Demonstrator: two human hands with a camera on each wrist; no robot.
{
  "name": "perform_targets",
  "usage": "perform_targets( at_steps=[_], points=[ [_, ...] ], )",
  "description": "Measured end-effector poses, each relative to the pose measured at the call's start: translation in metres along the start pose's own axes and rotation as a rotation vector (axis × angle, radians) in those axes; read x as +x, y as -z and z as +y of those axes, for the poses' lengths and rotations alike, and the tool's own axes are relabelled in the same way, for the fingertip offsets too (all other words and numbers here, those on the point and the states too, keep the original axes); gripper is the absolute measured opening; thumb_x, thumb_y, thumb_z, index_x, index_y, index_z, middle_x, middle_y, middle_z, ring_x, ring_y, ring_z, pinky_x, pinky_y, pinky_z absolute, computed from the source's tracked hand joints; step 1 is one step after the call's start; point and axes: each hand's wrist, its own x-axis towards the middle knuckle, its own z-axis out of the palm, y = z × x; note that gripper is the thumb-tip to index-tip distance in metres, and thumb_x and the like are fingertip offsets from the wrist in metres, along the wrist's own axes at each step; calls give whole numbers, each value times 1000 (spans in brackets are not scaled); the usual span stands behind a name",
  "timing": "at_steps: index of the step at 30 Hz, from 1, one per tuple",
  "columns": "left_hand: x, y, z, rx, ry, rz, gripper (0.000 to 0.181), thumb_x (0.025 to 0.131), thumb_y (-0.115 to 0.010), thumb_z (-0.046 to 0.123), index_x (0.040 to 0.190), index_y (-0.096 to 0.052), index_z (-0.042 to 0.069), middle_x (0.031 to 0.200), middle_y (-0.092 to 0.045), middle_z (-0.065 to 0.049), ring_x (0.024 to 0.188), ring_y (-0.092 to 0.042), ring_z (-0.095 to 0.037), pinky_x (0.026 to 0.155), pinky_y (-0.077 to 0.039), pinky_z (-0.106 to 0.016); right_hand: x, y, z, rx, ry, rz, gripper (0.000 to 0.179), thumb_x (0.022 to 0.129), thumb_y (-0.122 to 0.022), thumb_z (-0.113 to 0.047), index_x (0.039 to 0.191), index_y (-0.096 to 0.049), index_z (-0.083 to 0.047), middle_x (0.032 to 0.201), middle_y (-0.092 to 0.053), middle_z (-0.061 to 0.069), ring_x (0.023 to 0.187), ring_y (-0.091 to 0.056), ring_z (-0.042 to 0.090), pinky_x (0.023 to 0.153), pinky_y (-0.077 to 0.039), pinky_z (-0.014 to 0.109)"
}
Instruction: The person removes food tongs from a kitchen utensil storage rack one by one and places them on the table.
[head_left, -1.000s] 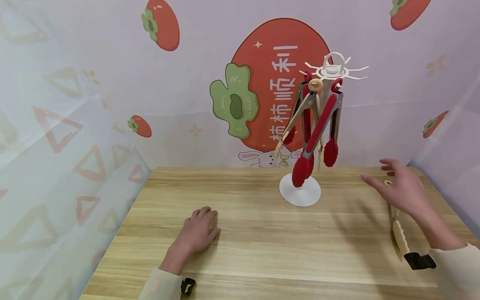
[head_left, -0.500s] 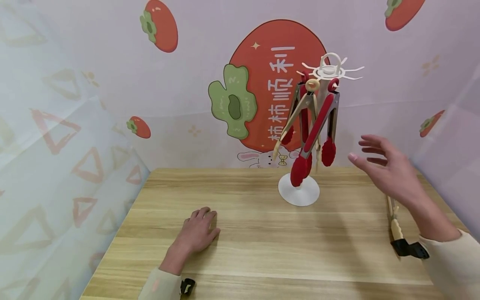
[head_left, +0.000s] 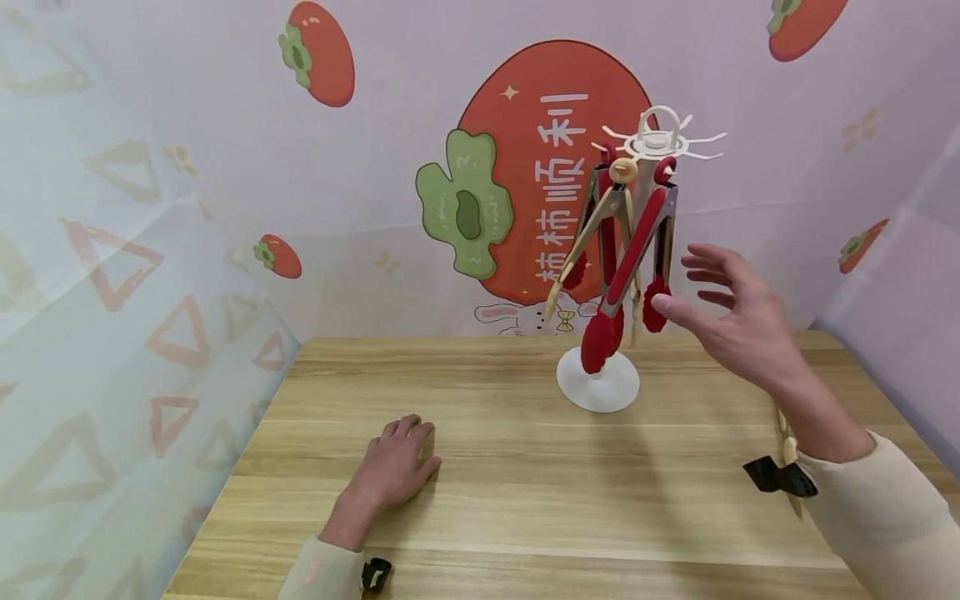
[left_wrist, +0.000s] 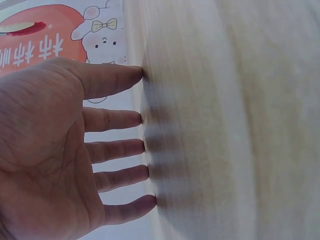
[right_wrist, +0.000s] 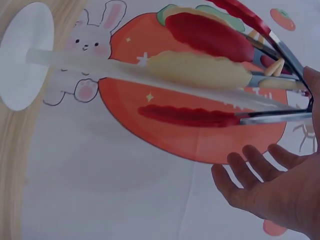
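Note:
A white rack with hooked arms [head_left: 656, 145] stands on a round base [head_left: 611, 396] at the back of the table. Hanging from its hooks are red tongs in front [head_left: 636, 248], cream tongs [head_left: 590, 236] and another red pair behind [head_left: 606, 229]. My right hand [head_left: 750, 329] is raised just right of the front red tongs, fingers spread and loosely bent, holding nothing; its thumb overlaps their red tip in the head view. In the right wrist view the fingers are below the hanging tongs [right_wrist: 200, 117]. My left hand [head_left: 397, 462] rests with its fingertips on the table.
Another pair of cream tongs [head_left: 790, 450] lies at the right of the wooden table [head_left: 510, 508], partly hidden behind my right forearm. A patterned cloth backdrop [head_left: 390, 192] rises behind the table and along both sides.
My right hand has moved left and up, from above the cream tongs on the table to beside the hanging red tongs. The left hand has stayed in place.

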Motion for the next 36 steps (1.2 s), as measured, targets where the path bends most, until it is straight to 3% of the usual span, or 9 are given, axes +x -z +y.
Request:
perform_targets(
  at_steps=[3,10,23,36],
  points=[
    [1,0,0,3,-2,1,50,98,-69,29,138,-58,2,143,-50,-22,132,-46,-46,98,-42,-67,3,-6,-5,14,8,4,81,93,-76,-26,158,-31,-11,151,-44,16,134,-42,37,109,-39,50],
    [0,0,0,-2,-3,-1,50,98,-68,29,138,-58,1,143,-50,-22,132,-46,-46,98,-42,-67,8,-20,-14,23,41,32,95,85,-84,-23,159,-26,-10,151,-40,19,136,-39,40,108,-34,65],
    [0,-2,-1,2,0,-2,50,98,-68,30,138,-58,2,143,-50,-22,132,-45,-46,98,-42,-67,12,-40,-22,-11,50,59,100,82,-87,-30,158,-25,-8,142,-42,19,127,-42,37,100,-42,65],
    [0,-2,0,2,1,4,50,98,-68,30,138,-58,2,144,-50,-22,132,-46,-45,99,-41,-67,12,-38,-25,-6,47,70,100,83,-86,-30,159,-24,-9,143,-41,19,127,-41,37,99,-43,64]
  ],
)
